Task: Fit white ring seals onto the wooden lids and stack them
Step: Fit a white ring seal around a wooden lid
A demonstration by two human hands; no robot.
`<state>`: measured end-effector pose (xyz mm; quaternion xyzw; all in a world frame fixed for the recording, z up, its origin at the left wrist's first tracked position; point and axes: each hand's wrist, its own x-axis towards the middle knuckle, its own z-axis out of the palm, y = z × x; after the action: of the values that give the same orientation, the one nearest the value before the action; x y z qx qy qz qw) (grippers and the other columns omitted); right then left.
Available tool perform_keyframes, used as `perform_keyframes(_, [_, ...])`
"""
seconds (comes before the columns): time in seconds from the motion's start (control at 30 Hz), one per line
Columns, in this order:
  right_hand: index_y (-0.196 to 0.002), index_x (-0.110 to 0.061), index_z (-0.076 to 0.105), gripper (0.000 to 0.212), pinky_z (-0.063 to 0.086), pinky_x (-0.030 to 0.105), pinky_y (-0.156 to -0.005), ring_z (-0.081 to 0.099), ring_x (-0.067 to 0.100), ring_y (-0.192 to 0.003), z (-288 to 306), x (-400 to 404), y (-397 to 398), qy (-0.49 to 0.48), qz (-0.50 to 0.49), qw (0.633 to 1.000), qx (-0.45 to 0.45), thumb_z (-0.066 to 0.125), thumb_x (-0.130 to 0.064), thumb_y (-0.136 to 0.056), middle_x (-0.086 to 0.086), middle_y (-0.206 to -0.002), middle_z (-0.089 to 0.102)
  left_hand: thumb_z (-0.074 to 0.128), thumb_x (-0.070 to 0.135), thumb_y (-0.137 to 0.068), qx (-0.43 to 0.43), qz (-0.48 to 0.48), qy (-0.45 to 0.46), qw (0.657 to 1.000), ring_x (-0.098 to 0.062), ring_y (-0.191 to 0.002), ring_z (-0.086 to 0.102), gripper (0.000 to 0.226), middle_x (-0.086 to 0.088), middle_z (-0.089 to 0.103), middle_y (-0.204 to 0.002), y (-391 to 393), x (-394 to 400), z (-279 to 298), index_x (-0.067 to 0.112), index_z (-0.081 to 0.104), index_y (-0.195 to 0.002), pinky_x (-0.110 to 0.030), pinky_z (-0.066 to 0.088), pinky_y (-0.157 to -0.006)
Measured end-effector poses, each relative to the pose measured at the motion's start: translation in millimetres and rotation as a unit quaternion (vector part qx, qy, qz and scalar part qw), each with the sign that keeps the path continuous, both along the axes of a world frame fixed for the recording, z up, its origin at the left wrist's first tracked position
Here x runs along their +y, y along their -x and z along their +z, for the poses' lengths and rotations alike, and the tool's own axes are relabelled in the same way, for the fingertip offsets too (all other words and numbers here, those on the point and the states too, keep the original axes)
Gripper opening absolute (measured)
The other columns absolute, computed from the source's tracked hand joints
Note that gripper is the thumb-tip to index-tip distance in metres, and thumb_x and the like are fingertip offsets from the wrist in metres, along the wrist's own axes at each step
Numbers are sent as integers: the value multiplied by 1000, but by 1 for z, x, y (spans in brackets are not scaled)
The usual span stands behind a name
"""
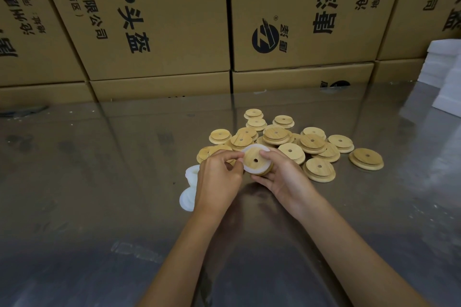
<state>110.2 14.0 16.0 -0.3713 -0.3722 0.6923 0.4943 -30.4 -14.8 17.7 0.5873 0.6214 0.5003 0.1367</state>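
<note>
One wooden lid (257, 160), flat face up, white ring seal (249, 169) around it, pinched by left hand (219, 177) and right hand (282, 177); behind it, roughly seventeen loose lids (311, 143) lie flat on the counter (99, 182).

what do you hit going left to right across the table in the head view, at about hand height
pile of white ring seals → left hand → held wooden lid with a white ring seal → right hand → loose wooden lids → lone wooden lid at the far right

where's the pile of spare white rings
In the head view, the rings lie on the table just left of the left hand, partly hidden behind it, near the lids.
</note>
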Motion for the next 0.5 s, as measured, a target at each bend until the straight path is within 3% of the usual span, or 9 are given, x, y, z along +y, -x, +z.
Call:
perform_keyframes(0.17, [-119,-12,68,26,53,38,-98,68,24,-111,-1,0,-1,-25,7,1000,1,55,-17,-97,12,-119,72,65,18,-89,-33,-9,14,999,3,-74,64,17,17,71,-98,2,0,1,24,76,-100,-6,46,-65])
perform_keyframes(0.33, [-120,-13,68,26,56,34,-88,70,21,-108,1,0,-1,-50,9,999,11,56,-17,-97,9,-116,73,68,21,-87,-80,-11,5,997,3,-69,64,12,26,70,-81,2,-1,5,31,75,-88,-8,45,-61])
perform_keyframes(0.43, [-121,-10,67,26,57,31,-82,71,21,-104,2,-1,-2,-59,12,997,46,57,-16,-96,9,-114,74,71,21,-86,-130,-14,-13,991,-3,-64,64,10,21,70,-77,2,0,7,28,70,-78,-16,48,-61])
perform_keyframes(0.5, [-119,-10,67,26,57,32,-82,71,21,-103,3,-1,-2,-64,19,996,60,57,-15,-96,11,-115,73,73,18,-85,-191,-29,-8,981,-17,-71,69,10,11,72,-81,2,1,8,23,68,-77,-28,52,-56])
